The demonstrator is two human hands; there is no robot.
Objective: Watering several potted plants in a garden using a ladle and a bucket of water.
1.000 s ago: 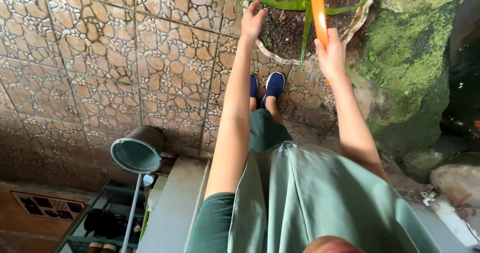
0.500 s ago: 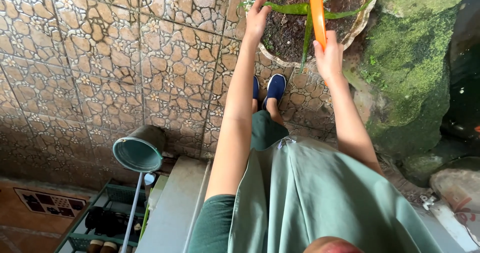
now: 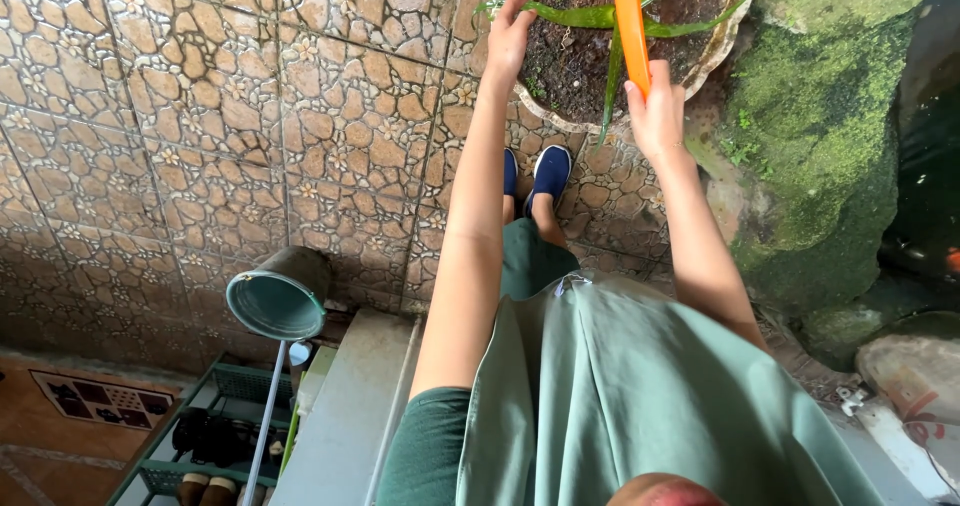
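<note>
Stone-patterned tiles surround the plant pot [image 3: 722, 41]; left hand [image 3: 508, 38] open on its rim, right hand [image 3: 655, 116] gripping orange tool [image 3: 630, 26].

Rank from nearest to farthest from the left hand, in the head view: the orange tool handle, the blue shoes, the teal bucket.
From the left hand:
1. Orange tool handle, to its right, over the pot.
2. Blue shoes, just below on the tiles.
3. Teal bucket, far lower left, lying on its side.

long orange plastic handle [image 3: 631, 26] — smooth, glossy | pale scalloped ceramic plant pot [image 3: 722, 41] — matt, crumbly dark soil | pebble-patterned floor tiles [image 3: 200, 116] — glazed, slight sheen | teal plastic bucket [image 3: 275, 301] — smooth | green cloth apron [image 3: 640, 396] — matt | mossy rock [image 3: 820, 106] — rough
</note>
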